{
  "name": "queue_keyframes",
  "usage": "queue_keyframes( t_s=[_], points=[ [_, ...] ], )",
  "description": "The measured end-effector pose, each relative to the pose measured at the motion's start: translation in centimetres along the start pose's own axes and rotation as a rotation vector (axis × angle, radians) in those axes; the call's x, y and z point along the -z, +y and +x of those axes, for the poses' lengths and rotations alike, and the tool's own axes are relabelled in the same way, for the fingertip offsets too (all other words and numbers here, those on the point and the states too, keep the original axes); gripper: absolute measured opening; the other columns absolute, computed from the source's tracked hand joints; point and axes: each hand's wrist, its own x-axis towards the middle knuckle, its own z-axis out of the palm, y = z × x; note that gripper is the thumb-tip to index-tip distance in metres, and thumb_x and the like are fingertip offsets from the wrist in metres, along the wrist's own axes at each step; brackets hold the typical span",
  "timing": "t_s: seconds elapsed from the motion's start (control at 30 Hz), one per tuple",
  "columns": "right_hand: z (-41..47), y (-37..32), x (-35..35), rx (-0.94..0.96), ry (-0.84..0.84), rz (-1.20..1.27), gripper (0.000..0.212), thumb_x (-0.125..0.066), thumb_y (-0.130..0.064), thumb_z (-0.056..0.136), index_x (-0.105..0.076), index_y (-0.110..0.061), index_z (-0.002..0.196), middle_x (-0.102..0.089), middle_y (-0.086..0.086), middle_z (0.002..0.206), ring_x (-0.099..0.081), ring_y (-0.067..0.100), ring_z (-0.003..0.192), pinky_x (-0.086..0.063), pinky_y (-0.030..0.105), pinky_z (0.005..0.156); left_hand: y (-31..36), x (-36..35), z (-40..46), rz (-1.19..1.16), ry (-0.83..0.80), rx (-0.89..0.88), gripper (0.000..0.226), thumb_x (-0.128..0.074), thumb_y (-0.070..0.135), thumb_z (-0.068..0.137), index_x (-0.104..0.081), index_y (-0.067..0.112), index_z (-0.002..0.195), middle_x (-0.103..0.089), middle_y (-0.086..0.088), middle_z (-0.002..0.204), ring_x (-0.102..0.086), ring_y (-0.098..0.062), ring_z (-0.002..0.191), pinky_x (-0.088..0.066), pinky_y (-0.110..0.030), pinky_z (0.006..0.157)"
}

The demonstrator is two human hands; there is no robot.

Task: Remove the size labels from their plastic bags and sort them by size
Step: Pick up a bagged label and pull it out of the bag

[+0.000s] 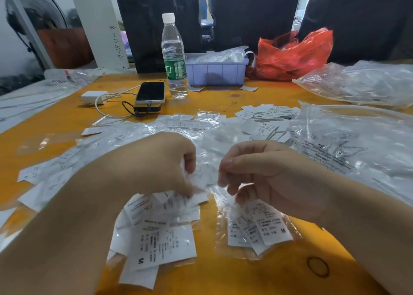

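My left hand (163, 160) pinches a blurred white label (196, 178) above a loose pile of white size labels (161, 238), the top one marked M. My right hand (263, 178) has its fingers curled and pinches the top of a small clear plastic bag (257, 227) that holds several labels, the front one also marked M. The two hands are close together over the yellow table (223, 276). More empty clear bags and loose labels (183, 127) lie scattered just beyond the hands.
A water bottle (174, 57), a phone (150, 92) on a power bank with a white charger (93, 96), a purple bin (216, 72) and a red bag (295, 55) stand at the back. Large clear bags (357, 138) fill the right side. Labels (44, 178) lie at the left.
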Motion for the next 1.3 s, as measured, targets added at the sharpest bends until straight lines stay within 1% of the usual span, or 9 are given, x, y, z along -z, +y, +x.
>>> queue_keyframes(
  t_s=[0.1,0.2,0.27,0.57,0.7,0.87,1.07,1.2,1.3],
  points=[
    [-0.1,-0.3,0.1,0.029,-0.019,0.016,0.008,-0.066,-0.017,0.078,-0.069,-0.014,0.071,-0.067,0.009,0.075,-0.060,0.015,0.063,-0.050,0.025,0.057,0.3,0.1,-0.1,-0.067,0.031,-0.026,0.038,-0.084,0.059,0.056,-0.061,0.039,0.079,-0.058,0.017,0.079,-0.059,-0.002,0.067,-0.041,-0.016,0.049],
    [-0.1,-0.3,0.2,0.031,-0.014,0.027,0.008,-0.066,-0.016,0.078,-0.069,-0.014,0.071,-0.067,0.009,0.075,-0.060,0.015,0.063,-0.051,0.025,0.057,0.7,-0.2,-0.7,-0.057,-0.140,0.001,0.061,-0.083,0.071,0.033,-0.056,0.053,0.084,-0.061,0.020,0.078,-0.062,-0.001,0.063,-0.047,-0.017,0.047],
    [-0.1,-0.3,0.3,0.016,-0.018,0.023,0.008,-0.066,-0.016,0.078,-0.069,-0.015,0.071,-0.068,0.009,0.075,-0.060,0.015,0.063,-0.051,0.025,0.058,0.8,-0.7,-0.7,0.023,-0.232,0.039,0.068,-0.085,0.070,0.028,-0.052,0.055,0.086,-0.058,0.019,0.083,-0.060,-0.003,0.069,-0.053,-0.022,0.053],
    [0.0,-0.5,0.3,0.017,0.002,0.035,0.010,-0.065,-0.015,0.076,-0.070,-0.016,0.067,-0.068,0.007,0.073,-0.060,0.015,0.061,-0.050,0.025,0.057,0.1,-0.7,0.5,0.013,0.059,-0.008,0.037,-0.086,0.044,0.064,-0.055,0.036,0.083,-0.053,0.017,0.090,-0.053,-0.003,0.076,-0.042,-0.020,0.055],
    [-0.1,-0.9,0.6,0.052,0.068,0.054,0.007,-0.071,-0.012,0.075,-0.069,-0.014,0.068,-0.067,0.009,0.073,-0.060,0.016,0.060,-0.050,0.025,0.056,0.7,-1.1,0.6,-0.064,0.158,-0.061,0.035,-0.078,0.059,0.066,-0.056,0.037,0.081,-0.053,0.019,0.087,-0.051,0.000,0.075,-0.037,-0.020,0.055],
    [0.0,-0.9,0.8,0.041,0.114,0.057,0.006,-0.074,-0.013,0.073,-0.069,-0.013,0.070,-0.066,0.009,0.075,-0.060,0.016,0.061,-0.050,0.025,0.055,2.0,-3.0,1.2,-0.022,0.112,-0.061,0.050,-0.072,0.073,0.058,-0.057,0.034,0.086,-0.055,0.015,0.085,-0.054,-0.002,0.070,-0.045,-0.021,0.052],
    [0.1,-0.5,0.5,-0.010,0.079,0.031,0.005,-0.067,-0.014,0.073,-0.070,-0.013,0.070,-0.066,0.010,0.074,-0.059,0.017,0.062,-0.049,0.025,0.055,1.4,-2.8,2.0,-0.059,0.232,-0.065,0.032,-0.075,0.057,0.071,-0.057,0.034,0.084,-0.054,0.015,0.089,-0.050,-0.002,0.078,-0.047,-0.026,0.064],
    [0.1,-0.5,0.6,-0.019,0.086,0.030,0.005,-0.069,-0.014,0.075,-0.069,-0.010,0.072,-0.066,0.010,0.075,-0.058,0.017,0.062,-0.049,0.025,0.055,1.3,-2.6,1.8,-0.092,0.243,-0.099,0.029,-0.071,0.058,0.077,-0.057,0.034,0.084,-0.053,0.016,0.091,-0.050,-0.001,0.078,-0.044,-0.024,0.062],
    [0.0,-0.4,0.6,-0.070,0.023,0.023,0.009,-0.068,-0.010,0.078,-0.069,-0.012,0.070,-0.066,0.010,0.075,-0.059,0.016,0.063,-0.050,0.026,0.056,1.3,-2.5,1.6,-0.113,0.214,-0.103,0.027,-0.075,0.053,0.074,-0.058,0.034,0.083,-0.055,0.015,0.092,-0.052,-0.001,0.080,-0.047,-0.022,0.065]
  ],
)
